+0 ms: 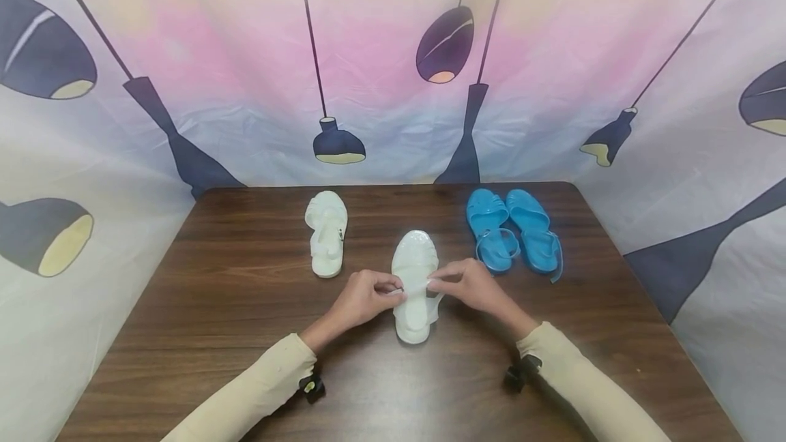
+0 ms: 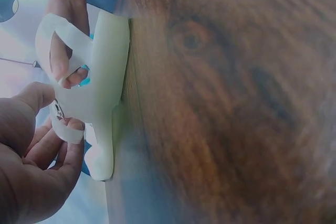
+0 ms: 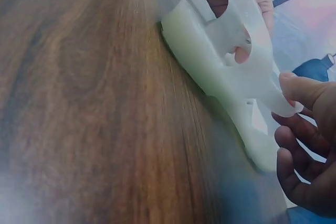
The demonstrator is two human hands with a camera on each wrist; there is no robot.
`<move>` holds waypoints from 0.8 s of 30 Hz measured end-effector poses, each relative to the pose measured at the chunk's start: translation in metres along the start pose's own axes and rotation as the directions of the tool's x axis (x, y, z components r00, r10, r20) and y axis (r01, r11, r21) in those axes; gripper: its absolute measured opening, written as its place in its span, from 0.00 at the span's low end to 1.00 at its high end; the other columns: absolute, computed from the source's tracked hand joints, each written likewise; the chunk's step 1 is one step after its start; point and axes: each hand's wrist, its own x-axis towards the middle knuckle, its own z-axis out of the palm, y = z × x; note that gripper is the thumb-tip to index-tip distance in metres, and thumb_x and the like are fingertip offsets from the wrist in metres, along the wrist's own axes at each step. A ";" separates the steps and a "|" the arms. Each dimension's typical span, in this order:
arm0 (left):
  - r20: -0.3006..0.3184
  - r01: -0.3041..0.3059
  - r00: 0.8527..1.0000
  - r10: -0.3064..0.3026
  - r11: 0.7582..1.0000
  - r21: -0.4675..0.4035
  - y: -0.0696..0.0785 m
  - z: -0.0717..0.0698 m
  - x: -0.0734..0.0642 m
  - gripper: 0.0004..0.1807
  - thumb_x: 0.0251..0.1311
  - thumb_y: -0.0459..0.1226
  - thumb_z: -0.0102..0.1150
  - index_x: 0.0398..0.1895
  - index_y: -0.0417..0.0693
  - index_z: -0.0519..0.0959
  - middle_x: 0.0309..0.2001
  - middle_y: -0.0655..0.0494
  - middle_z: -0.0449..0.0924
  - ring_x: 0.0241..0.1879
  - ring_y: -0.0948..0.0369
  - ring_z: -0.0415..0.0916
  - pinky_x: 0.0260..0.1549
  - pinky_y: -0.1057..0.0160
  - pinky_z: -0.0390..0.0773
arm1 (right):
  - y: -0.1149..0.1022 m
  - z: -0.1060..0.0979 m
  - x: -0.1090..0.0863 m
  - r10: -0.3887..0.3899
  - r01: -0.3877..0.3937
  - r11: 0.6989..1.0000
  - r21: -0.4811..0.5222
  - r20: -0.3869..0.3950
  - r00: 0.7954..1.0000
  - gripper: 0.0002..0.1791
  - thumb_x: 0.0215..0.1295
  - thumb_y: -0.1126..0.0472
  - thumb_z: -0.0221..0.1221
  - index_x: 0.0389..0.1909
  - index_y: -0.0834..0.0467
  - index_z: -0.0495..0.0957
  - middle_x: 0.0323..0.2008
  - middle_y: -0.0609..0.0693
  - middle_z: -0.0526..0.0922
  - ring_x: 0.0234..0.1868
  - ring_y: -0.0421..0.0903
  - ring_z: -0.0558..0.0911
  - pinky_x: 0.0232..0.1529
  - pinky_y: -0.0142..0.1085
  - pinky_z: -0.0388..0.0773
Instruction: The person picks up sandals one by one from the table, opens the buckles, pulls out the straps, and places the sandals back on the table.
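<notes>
A white sandal [image 1: 413, 322] rests on the table in front of me, toe pointing away. My left hand [image 1: 367, 294] pinches its strap beside the small metal buckle [image 2: 59, 109], thumb on one side and fingers on the other. From the opposite side, my right hand [image 1: 473, 284] holds the edge of the sandal's upper between thumb and index finger, while its other fingers curl loosely, as the right wrist view shows. Farther back on the left lies a second white sandal [image 1: 327, 254], touched by neither hand.
Two blue sandals [image 1: 487, 207] lie side by side at the table's back right, their straps loose. The dark wooden table [image 1: 215, 333] ends at a printed cloth backdrop [image 1: 381, 74] behind and at both sides. Dark wrist cameras [image 1: 312, 387] sit below both sleeves.
</notes>
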 end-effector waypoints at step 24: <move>0.008 -0.018 1.000 0.018 1.000 0.004 0.001 -0.001 -0.002 0.06 0.59 0.38 0.73 0.39 0.48 0.88 0.37 0.55 0.90 0.33 0.69 0.82 0.32 0.70 0.82 | -0.030 -0.004 0.022 -0.082 0.082 0.997 0.001 0.042 0.996 0.17 0.68 0.45 0.66 0.50 0.50 0.88 0.46 0.44 0.89 0.44 0.41 0.85 0.45 0.41 0.84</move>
